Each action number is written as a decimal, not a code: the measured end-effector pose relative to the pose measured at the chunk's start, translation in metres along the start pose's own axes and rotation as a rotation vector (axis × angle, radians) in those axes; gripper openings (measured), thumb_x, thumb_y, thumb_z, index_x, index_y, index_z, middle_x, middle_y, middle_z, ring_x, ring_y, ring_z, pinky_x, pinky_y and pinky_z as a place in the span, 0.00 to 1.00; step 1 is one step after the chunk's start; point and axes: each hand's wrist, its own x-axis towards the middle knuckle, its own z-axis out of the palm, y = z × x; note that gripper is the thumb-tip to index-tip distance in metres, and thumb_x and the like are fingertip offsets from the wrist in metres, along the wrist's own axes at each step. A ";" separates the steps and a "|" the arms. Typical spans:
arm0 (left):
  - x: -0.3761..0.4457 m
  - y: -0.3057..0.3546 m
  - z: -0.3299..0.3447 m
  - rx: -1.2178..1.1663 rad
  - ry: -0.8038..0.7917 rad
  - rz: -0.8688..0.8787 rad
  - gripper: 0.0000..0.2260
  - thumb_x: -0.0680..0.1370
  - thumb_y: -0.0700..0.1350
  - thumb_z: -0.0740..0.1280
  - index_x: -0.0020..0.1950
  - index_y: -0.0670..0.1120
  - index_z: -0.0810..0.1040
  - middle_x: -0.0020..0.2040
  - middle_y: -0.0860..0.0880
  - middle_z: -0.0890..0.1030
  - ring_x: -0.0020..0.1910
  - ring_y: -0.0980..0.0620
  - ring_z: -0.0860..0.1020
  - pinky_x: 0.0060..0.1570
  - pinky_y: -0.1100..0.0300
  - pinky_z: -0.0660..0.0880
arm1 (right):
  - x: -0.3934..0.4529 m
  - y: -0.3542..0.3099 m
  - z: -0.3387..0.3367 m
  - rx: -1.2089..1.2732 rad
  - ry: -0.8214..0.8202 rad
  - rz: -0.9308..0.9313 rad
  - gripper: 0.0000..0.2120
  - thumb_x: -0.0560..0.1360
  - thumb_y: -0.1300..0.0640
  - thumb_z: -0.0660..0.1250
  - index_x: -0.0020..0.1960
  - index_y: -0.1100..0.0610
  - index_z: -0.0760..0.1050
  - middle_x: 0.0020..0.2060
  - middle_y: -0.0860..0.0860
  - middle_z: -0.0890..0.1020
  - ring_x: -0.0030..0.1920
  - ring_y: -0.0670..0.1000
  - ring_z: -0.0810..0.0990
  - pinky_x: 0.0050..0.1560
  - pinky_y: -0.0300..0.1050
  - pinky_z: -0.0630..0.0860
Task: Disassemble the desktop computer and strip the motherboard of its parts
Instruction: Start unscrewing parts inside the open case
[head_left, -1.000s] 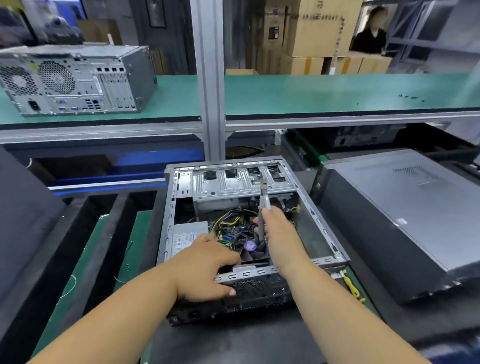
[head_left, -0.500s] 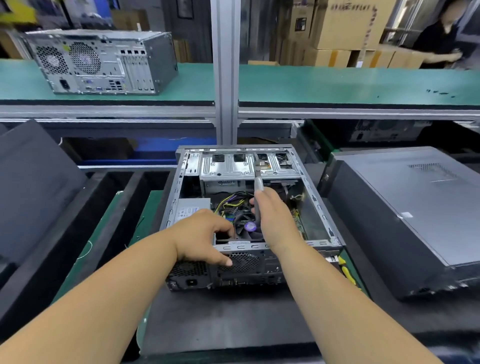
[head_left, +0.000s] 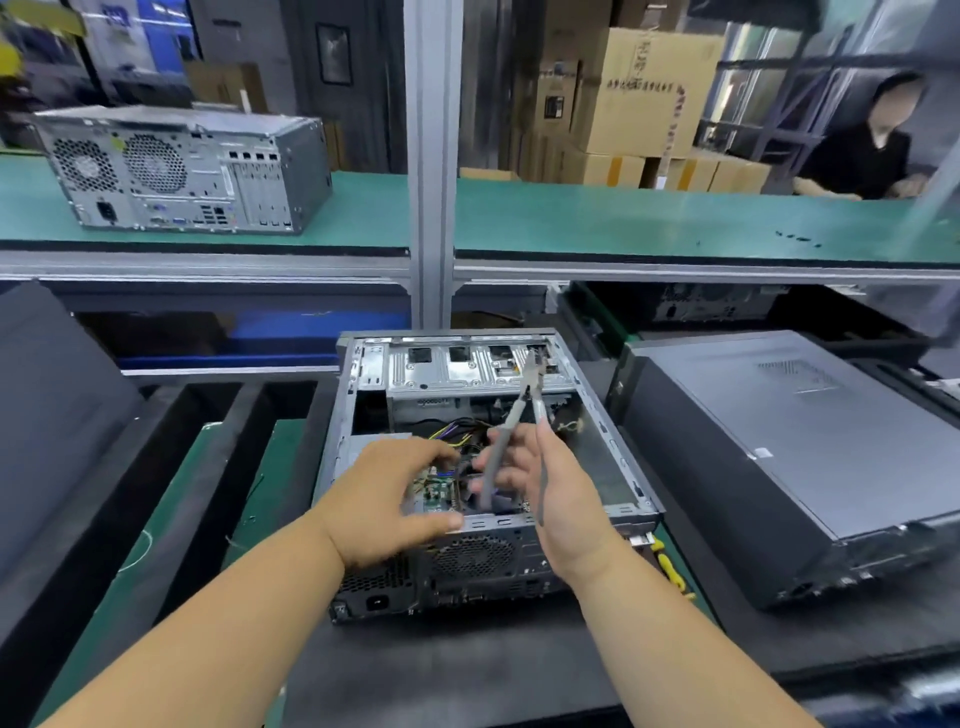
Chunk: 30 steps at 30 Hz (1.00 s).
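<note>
1. Green-topped shelving (head_left: 675, 223) runs across the background of a workshop, with stacked brown cardboard boxes (head_left: 644, 93) behind it and a closed grey metal desktop tower (head_left: 182, 166) laid on its side at the left.
2. On the dark-matted counter (head_left: 467, 675) below, the open grey steel computer case (head_left: 488, 467) is laid on its side with the cover off, so that the inside can be reached from above; its rear fan grille faces the person.
3. Grey-handled metal pliers (head_left: 514, 431) are gripped by the right hand (head_left: 550, 488), jaws pointing away over the silver drive cage (head_left: 467, 364), the handles spread apart, probably ready to cut or pull a cable.
4. The left hand (head_left: 384, 499) is held above the near edge of the case with fingers loosely curled; nothing can be seen in it.
5. Yellow and black wires (head_left: 457, 431) and a green circuit board (head_left: 436, 493) lie between the hands, so the motherboard is judged not yet stripped.
6. A closed black computer case (head_left: 779, 457) lies just beside, to the right.
</note>
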 end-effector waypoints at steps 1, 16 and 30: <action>-0.010 0.001 -0.003 -0.133 0.073 -0.015 0.25 0.70 0.64 0.63 0.66 0.57 0.71 0.60 0.60 0.75 0.62 0.60 0.71 0.64 0.57 0.68 | -0.001 0.000 0.008 -0.014 0.001 0.006 0.26 0.82 0.41 0.48 0.58 0.60 0.75 0.42 0.55 0.82 0.41 0.55 0.81 0.51 0.53 0.78; -0.259 -0.069 -0.118 -0.671 0.304 -0.557 0.36 0.65 0.66 0.71 0.69 0.72 0.57 0.62 0.71 0.68 0.60 0.68 0.71 0.56 0.66 0.71 | -0.053 0.069 0.311 -0.111 -0.509 0.273 0.20 0.76 0.34 0.55 0.52 0.39 0.83 0.54 0.42 0.84 0.58 0.42 0.80 0.63 0.50 0.73; -0.481 -0.172 -0.156 -0.485 0.501 -0.990 0.28 0.63 0.55 0.74 0.58 0.74 0.66 0.45 0.63 0.80 0.39 0.63 0.80 0.38 0.70 0.73 | -0.106 0.155 0.502 -0.543 -0.788 0.366 0.19 0.83 0.44 0.53 0.72 0.47 0.66 0.69 0.47 0.72 0.65 0.45 0.73 0.62 0.36 0.69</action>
